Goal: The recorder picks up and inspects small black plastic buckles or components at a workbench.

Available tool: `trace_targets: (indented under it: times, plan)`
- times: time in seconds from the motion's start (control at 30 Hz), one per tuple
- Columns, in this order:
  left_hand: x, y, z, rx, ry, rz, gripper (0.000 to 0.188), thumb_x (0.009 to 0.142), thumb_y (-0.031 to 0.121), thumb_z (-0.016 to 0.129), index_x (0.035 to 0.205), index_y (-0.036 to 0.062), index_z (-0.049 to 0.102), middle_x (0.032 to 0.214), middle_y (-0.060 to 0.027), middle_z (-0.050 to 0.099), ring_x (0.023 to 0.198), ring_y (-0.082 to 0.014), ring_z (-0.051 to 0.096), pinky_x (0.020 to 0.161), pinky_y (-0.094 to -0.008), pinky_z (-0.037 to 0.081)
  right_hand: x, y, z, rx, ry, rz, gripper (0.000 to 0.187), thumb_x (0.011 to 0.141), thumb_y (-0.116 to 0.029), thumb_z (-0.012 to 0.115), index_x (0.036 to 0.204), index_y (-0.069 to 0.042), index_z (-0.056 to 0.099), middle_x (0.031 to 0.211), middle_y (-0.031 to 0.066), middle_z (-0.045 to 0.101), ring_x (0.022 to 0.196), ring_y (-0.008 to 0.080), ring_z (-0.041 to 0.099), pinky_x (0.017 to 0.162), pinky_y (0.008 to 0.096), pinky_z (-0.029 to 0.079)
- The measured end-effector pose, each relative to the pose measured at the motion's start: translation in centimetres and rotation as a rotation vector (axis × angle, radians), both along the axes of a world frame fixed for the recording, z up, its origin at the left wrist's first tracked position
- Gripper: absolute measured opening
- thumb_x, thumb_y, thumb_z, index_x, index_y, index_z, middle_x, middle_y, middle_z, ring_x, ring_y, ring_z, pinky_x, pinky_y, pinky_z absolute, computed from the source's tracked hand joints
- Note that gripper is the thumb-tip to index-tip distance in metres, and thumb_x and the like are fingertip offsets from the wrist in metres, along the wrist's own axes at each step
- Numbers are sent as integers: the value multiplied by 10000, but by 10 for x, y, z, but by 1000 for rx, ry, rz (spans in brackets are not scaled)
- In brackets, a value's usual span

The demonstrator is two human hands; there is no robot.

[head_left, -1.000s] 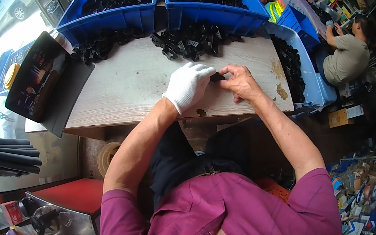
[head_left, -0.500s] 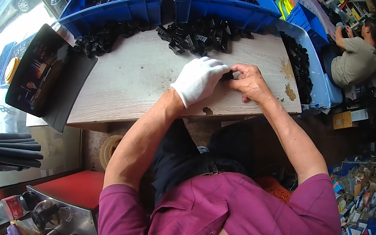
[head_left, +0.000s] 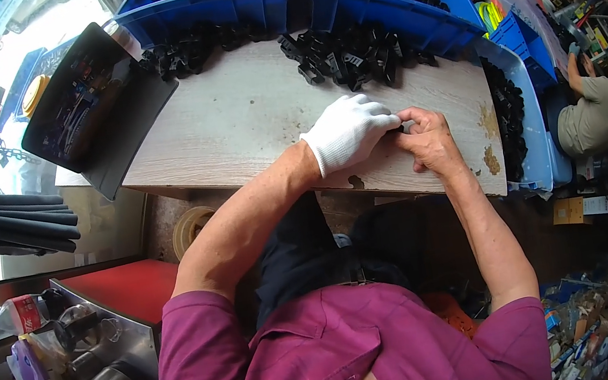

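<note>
My left hand (head_left: 350, 132), in a white knitted glove, meets my bare right hand (head_left: 430, 140) near the front edge of the table (head_left: 230, 122). Both have their fingers closed around a small black part (head_left: 395, 130), which they mostly cover. Its exact shape cannot be made out. Just beyond the hands lies a heap of black plastic clip-like pieces (head_left: 355, 58). A second heap of similar black pieces (head_left: 195, 52) spreads farther left, against a blue bin (head_left: 213, 15).
Another blue bin (head_left: 404, 21) of black pieces stands at the back right. A pale blue tub (head_left: 533, 118) with more pieces adjoins the table's right side. A dark tablet-like panel (head_left: 80, 106) leans at the left. Another person (head_left: 593, 116) sits at far right.
The whole scene has shifted slightly right in the view. My hands stay together at the same part of the table, and the black part between them shows less than before.
</note>
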State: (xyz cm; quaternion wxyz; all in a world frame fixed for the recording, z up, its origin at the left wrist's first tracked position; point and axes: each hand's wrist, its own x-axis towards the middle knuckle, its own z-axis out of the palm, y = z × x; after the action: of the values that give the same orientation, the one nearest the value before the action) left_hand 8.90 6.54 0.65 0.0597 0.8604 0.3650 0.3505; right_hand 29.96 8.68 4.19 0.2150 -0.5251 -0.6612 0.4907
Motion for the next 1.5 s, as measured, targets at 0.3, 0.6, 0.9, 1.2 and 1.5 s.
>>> trace_targets:
  times: [0.3,0.6,0.9,1.2,1.5]
  plan:
    - [6,-13,-3,131,73,124,344,833,162,683,1172,109,707,1041,-45,708,997,-272,655,859,-406,524,2,0,0,-27,5,-21,258,840,-76,739,1089,-11,721,559,-59,496,419,54,426,350,254,419]
    - [-8,-20,15,94,-212,258,314,783,81,729,1092,98,675,1107,-107,670,1043,-354,638,885,-443,535,2,-1,-3,-22,8,-50,318,848,-130,783,1113,19,692,574,-48,503,425,55,422,339,258,378]
    - [-205,32,0,296,194,1169,421,812,146,733,1229,163,679,1251,-127,655,1080,-361,630,869,-501,528,-3,-2,-12,41,104,-82,307,853,-170,818,1057,-1,663,569,-55,486,391,46,377,324,244,340]
    - [-197,32,-7,403,299,899,359,821,42,665,1166,120,732,1236,-101,699,1069,-313,673,949,-444,526,4,-3,-10,78,129,-100,310,871,-184,811,1062,13,668,553,-38,503,414,56,419,329,260,376]
    - [-156,0,-4,97,211,440,290,825,-39,600,1081,6,729,1252,-176,684,1166,-392,642,992,-435,542,6,-4,-4,28,156,-136,330,846,-210,813,1040,14,668,563,-10,534,407,81,474,335,260,429]
